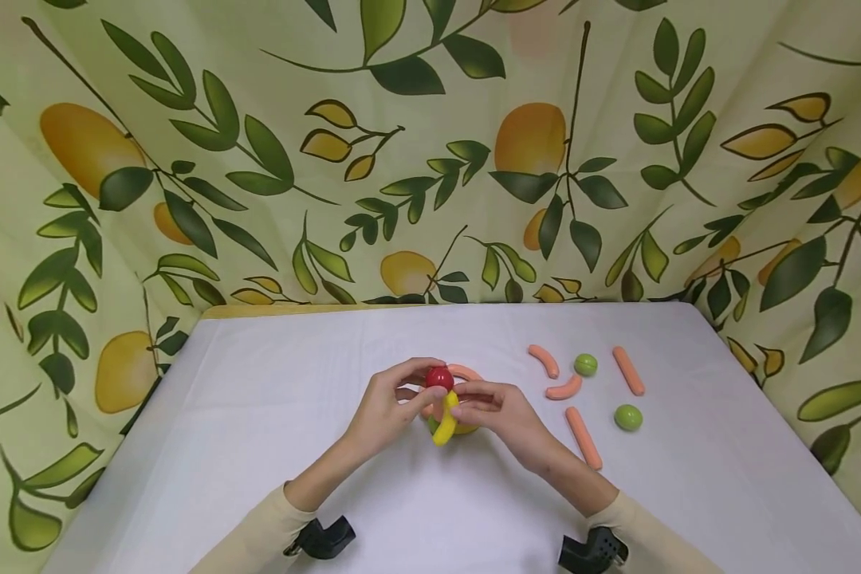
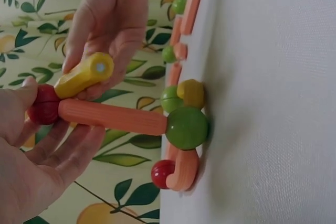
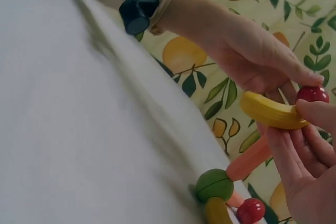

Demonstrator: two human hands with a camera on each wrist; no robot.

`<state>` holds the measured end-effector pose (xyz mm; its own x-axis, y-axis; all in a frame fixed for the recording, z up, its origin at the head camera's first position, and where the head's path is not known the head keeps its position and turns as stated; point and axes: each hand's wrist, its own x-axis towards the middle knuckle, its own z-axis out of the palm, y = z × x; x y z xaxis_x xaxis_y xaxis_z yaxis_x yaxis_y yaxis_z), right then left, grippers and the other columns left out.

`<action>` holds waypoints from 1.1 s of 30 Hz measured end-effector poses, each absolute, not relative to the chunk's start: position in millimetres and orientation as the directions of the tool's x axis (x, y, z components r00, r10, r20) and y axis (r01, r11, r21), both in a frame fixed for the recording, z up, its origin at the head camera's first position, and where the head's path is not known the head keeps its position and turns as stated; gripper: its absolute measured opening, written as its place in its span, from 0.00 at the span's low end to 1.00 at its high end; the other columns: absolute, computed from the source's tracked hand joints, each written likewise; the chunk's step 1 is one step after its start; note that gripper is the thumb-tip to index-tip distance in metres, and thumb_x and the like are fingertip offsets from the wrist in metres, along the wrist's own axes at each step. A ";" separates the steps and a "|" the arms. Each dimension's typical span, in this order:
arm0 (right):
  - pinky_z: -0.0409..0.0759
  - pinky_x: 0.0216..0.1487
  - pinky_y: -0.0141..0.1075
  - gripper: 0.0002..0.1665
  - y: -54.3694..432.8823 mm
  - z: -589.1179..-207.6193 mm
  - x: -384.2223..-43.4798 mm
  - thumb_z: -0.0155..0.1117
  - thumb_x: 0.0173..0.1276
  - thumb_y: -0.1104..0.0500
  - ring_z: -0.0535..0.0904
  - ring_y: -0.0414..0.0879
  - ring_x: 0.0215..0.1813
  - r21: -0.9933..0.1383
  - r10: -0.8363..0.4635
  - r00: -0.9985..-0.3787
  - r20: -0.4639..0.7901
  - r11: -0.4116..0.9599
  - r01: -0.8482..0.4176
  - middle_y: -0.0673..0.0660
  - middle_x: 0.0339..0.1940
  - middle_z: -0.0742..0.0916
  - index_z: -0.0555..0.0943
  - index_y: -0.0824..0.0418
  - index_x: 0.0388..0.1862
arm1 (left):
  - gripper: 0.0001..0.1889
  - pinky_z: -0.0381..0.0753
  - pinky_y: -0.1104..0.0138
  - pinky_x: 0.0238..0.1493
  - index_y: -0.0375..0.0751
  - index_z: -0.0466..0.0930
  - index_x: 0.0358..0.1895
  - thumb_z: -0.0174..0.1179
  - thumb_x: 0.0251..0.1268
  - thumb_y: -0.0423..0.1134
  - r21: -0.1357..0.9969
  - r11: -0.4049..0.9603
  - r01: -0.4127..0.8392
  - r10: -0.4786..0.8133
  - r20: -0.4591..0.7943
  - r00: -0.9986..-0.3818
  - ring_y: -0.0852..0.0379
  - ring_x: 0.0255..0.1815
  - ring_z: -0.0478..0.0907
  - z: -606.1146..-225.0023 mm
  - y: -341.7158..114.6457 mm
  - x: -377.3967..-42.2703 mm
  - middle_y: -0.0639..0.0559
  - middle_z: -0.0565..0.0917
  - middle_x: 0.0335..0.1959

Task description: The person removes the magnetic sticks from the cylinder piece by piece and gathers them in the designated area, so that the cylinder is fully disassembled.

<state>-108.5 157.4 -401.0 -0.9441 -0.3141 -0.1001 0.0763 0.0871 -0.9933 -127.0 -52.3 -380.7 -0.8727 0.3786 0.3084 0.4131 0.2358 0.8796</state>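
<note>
A glossy red ball point(image 1: 440, 377) sits on top of a salmon stick point(image 2: 115, 116) that rises from a green ball point(image 2: 187, 128) on the table. My left hand point(image 1: 386, 405) grips the red ball between thumb and fingers. Just beside it, my right hand point(image 1: 505, 410) pinches a curved yellow stick point(image 1: 445, 422), whose upper end meets the red ball while the other end points toward me. Low in the structure, a second red ball point(image 2: 163, 174), a curved salmon stick point(image 2: 185, 171) and another yellow piece point(image 2: 192, 93) show. In the head view, both hands partly hide this structure.
Right of the hands lie loose pieces: two green balls point(image 1: 627, 417), straight salmon sticks point(image 1: 583, 438) and curved ones point(image 1: 543, 361). A white cloth point(image 1: 273, 375) covers the table. Behind it hangs a leaf-patterned curtain point(image 1: 430, 199). Each wrist wears a black camera point(image 1: 323, 538).
</note>
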 end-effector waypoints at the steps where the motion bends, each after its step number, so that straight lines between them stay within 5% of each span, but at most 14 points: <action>1: 0.80 0.56 0.40 0.28 159.1 -402.4 -109.4 0.69 0.66 0.56 0.84 0.49 0.52 -0.994 -0.341 -0.933 -0.112 0.044 0.103 0.63 0.53 0.86 0.77 0.69 0.61 | 0.18 0.84 0.63 0.43 0.41 0.81 0.55 0.68 0.62 0.38 0.878 0.237 0.417 0.379 0.311 -0.871 0.53 0.45 0.82 -381.1 -51.7 -127.1 0.49 0.85 0.46; 6: 0.78 0.58 0.45 0.29 163.2 -407.3 -112.8 0.63 0.70 0.60 0.81 0.55 0.59 -0.963 -0.458 -0.878 -0.136 -0.149 0.227 0.70 0.60 0.80 0.71 0.74 0.65 | 0.18 0.84 0.61 0.43 0.41 0.81 0.55 0.68 0.61 0.38 0.875 0.244 0.418 0.370 0.315 -0.874 0.54 0.45 0.82 -380.4 -50.5 -126.2 0.49 0.85 0.45; 13: 0.77 0.60 0.42 0.30 165.2 -408.7 -112.3 0.60 0.72 0.62 0.79 0.53 0.60 -0.920 -0.466 -0.870 -0.160 -0.250 0.303 0.64 0.62 0.80 0.68 0.73 0.68 | 0.18 0.84 0.60 0.43 0.40 0.81 0.55 0.67 0.62 0.38 0.875 0.229 0.427 0.377 0.325 -0.868 0.53 0.45 0.82 -381.4 -50.1 -126.7 0.48 0.85 0.45; 24: 0.77 0.59 0.40 0.34 182.0 -406.9 -113.2 0.63 0.71 0.59 0.81 0.46 0.56 -0.963 -0.378 -0.907 -0.184 -0.116 0.243 0.66 0.67 0.76 0.66 0.73 0.70 | 0.18 0.84 0.61 0.43 0.40 0.81 0.55 0.68 0.61 0.38 0.879 0.239 0.412 0.368 0.310 -0.876 0.54 0.44 0.82 -380.1 -51.4 -125.2 0.50 0.86 0.43; 33: 0.79 0.58 0.39 0.33 218.2 -401.6 -110.3 0.67 0.68 0.55 0.83 0.44 0.52 -0.974 -0.247 -0.942 -0.228 0.054 0.222 0.62 0.59 0.83 0.71 0.73 0.66 | 0.19 0.84 0.65 0.43 0.40 0.81 0.56 0.68 0.62 0.37 0.882 0.251 0.399 0.373 0.292 -0.881 0.53 0.45 0.81 -377.8 -51.3 -126.2 0.49 0.85 0.45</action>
